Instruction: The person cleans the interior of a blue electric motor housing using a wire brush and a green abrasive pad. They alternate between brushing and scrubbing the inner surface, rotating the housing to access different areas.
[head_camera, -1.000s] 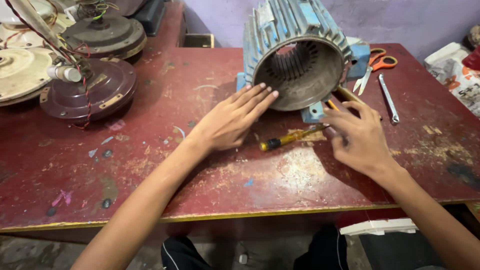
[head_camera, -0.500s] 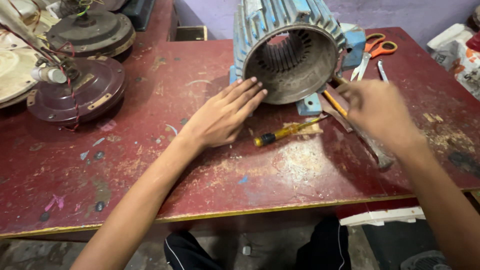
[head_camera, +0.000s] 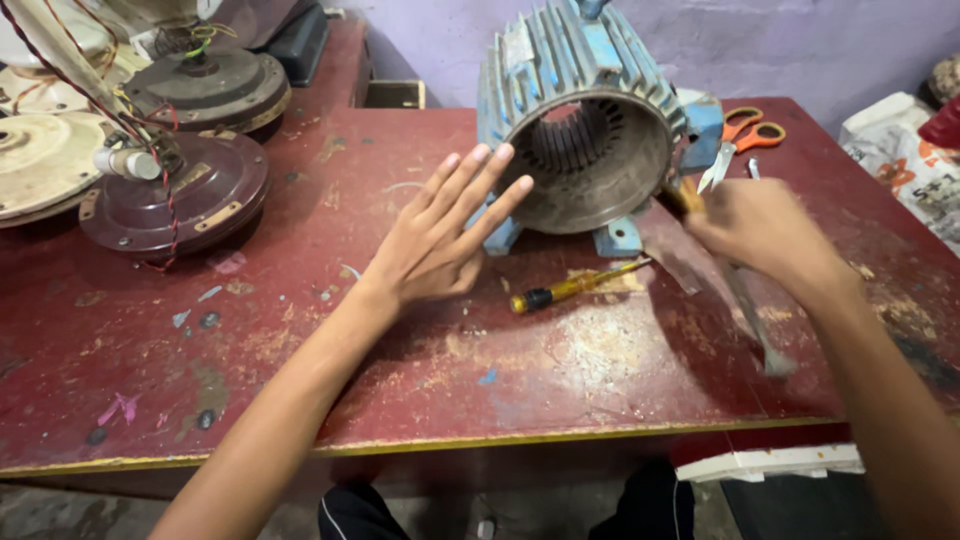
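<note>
Head view. Blue finned motor housing lies on its side at 12 o'clock on the worn red table, open bore facing the viewer.

Left hand: flat, fingers spread apart, holding nothing; fingertips just beside the housing rim at its 9 o'clock. Half a second ago it lay lower against the rim; it has lifted slightly.

Right hand: closed round a wooden-handled tool, motion-blurred, its end at the housing's 3 o'clock edge. One second ago this hand rested on the table beside the screwdriver; it has since risen.

Yellow-handled screwdriver: on the table at 6 o'clock of the housing, untouched, unmoved.

Orange scissors: at 2 o'clock. Brown fan motors: at 9 o'clock.
</note>
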